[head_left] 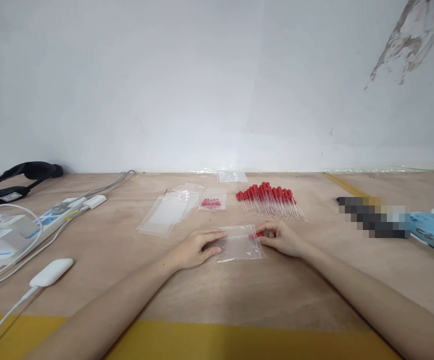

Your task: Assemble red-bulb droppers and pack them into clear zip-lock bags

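Dropper (256,234) — mostly hidden in right hand (282,239) fingers' pinch; left hand (194,248) flat on bag (239,244).

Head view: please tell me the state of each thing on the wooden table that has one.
Clear plastic zip bag: flat, pinned by left hand.
Red-capped pipette: at the bag mouth, pinched in right hand.
Pile of red-capped pipettes: loose, unbagged.
Stack of clear bags: empty.
Small bag with red pieces: filled.

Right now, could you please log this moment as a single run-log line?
left hand: flat on zip bag | right hand: pinching red-bulbed dropper at bag mouth | dropper pile: behind, apart
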{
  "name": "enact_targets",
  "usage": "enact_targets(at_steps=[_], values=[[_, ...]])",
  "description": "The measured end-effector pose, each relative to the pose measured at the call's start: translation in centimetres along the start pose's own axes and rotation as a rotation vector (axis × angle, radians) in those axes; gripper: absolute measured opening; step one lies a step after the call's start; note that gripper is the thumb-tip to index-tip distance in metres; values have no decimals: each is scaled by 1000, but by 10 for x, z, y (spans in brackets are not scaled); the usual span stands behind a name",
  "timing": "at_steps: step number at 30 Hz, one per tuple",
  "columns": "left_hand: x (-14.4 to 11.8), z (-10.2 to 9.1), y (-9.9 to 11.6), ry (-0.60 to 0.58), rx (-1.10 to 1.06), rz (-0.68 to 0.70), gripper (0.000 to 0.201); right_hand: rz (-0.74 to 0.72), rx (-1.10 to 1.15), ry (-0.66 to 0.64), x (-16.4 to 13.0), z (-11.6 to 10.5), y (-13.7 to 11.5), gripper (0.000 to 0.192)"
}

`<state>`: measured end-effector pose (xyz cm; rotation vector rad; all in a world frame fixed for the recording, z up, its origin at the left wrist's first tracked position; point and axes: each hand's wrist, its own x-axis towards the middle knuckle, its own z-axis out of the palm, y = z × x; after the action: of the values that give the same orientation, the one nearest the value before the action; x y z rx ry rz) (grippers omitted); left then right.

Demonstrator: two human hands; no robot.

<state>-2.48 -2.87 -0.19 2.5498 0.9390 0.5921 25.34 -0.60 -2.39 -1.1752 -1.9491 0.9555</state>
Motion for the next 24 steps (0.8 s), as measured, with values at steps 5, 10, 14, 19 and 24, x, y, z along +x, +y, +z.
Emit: enact_targets(at_steps=[5, 10, 14, 19, 24], values=[[2, 2, -1, 15, -13, 31, 38, 28, 196, -18, 1, 11, -10, 25], [2, 2, -1, 4, -24, 40, 38, 45, 236, 125, 0, 25, -9, 30], [3, 3, -2, 0, -26, 55, 37, 16, 147, 75, -3, 25, -10, 21], [2, 4, -3, -16, -22, 56, 37, -45, -51, 122, -2, 25, -10, 14], [1, 3, -1, -21, -2, 46, 38, -36, -145, 249, 2, 32, 0, 15]])
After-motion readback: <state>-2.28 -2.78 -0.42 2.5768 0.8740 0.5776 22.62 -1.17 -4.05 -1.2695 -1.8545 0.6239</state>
